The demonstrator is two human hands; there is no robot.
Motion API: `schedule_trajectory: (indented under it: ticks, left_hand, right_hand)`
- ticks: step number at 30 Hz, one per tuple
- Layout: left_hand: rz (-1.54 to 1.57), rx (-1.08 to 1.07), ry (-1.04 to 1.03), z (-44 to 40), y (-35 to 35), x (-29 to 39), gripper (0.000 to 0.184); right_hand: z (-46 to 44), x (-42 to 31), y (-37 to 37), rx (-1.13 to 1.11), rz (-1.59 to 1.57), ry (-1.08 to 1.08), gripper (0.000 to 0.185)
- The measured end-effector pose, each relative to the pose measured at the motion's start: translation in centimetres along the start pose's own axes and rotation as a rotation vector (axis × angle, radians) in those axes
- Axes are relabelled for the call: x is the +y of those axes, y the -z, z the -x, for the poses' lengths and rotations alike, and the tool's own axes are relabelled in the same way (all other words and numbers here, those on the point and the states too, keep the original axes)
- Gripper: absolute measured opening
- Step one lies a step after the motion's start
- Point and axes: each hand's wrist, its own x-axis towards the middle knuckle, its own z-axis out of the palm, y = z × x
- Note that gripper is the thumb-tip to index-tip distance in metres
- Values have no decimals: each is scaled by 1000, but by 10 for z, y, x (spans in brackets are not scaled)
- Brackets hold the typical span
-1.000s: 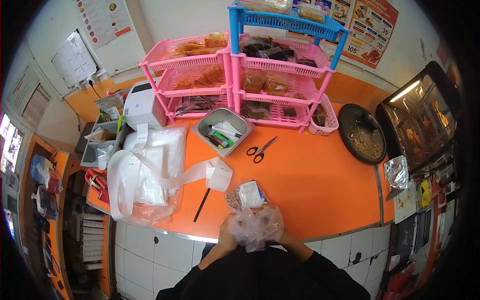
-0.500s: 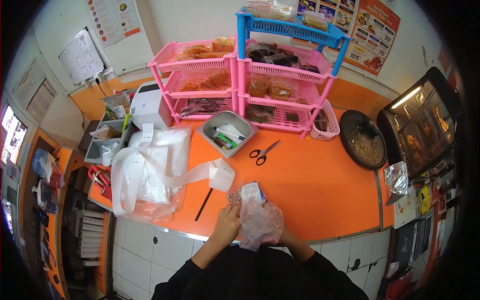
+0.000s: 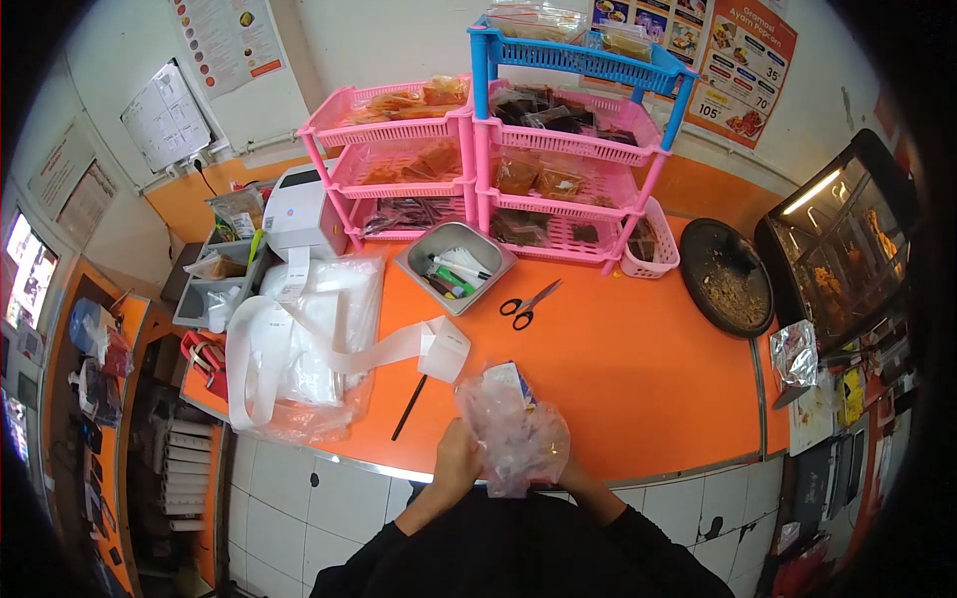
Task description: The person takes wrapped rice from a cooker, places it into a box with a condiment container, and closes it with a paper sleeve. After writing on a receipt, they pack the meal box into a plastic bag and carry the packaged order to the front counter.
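Observation:
A crinkled clear plastic bag (image 3: 513,441) is in front of me at the table's near edge. A white and blue packet (image 3: 510,379) shows at its far end; I cannot tell whether it lies inside or behind the plastic. My left hand (image 3: 457,456) is closed on the bag's left side, the fingers curled in. At the bag's lower right is my right hand (image 3: 578,474), touching it, its fingers hidden by the plastic. A thin black stick (image 3: 409,408) lies on the table left of my left hand.
Beyond the bag lie black-handled scissors (image 3: 523,308), a metal tray (image 3: 488,289) of markers and a loose label roll (image 3: 444,349). Pink racks (image 3: 399,187) of packets stand at the back. A stone mortar (image 3: 726,279) and a glass food warmer (image 3: 832,239) are right.
My left hand has shifted slightly down, from the bag's far left corner to its side. The plastic has spread left, covering the brown speckled contents that showed before.

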Motion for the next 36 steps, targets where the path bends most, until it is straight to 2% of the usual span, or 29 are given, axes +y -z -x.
schedule_trajectory:
  ticks: [2,5,9,12,15,18,21,23,26,27,29,30,32,33,35,36]
  left_hand:
    - [279,25,454,-2,7,32,39]
    - [332,267,254,-1,-13,5,38]
    - [326,225,417,-6,-12,2,37]
    - [348,187,469,-6,-15,-9,38]
    - [263,166,465,-9,-14,-7,37]
    - [187,135,447,-13,-11,-7,37]
    - [269,80,459,-13,-11,-13,31]
    - [301,16,503,-15,0,-5,23]
    - [714,-78,449,-4,1,-21,12]
    - [685,-130,377,-2,4,-23,12]
    - [622,-230,231,0,12,-21,15]
    - [446,-252,56,-3,15,-17,17]
    - [86,-284,-282,-14,22,-10,20]
    - [13,-308,-341,-18,24,-11,20]
    - [-134,-357,-462,-28,27,-11,21]
    - [-141,-380,-439,-31,28,-10,20]
  right_hand:
    - [-2,-8,-1,7,-69,-32,58]
    - [-9,-36,-6,131,-19,-44,53]
    - [-13,-73,-3,177,262,4,43]
    - [-15,-68,-1,80,55,-163,35]
    - [-27,-110,18,-100,313,47,32]
    - [-31,-111,11,37,109,-130,32]
    - [-37,-70,2,156,296,-172,43]
    - [-44,-69,1,138,468,-77,42]
    - [-52,-75,-2,194,589,-25,41]
    - [-53,-78,-2,226,608,-21,40]
    - [-54,-86,-2,177,573,-168,41]
    - [-54,-88,-2,150,554,-240,41]
    - [-57,-79,-6,248,514,-112,40]
    - [-58,-77,-8,295,493,-48,40]
    - [-58,-81,-3,178,408,-210,35]
    - [-57,-82,2,121,366,-291,33]
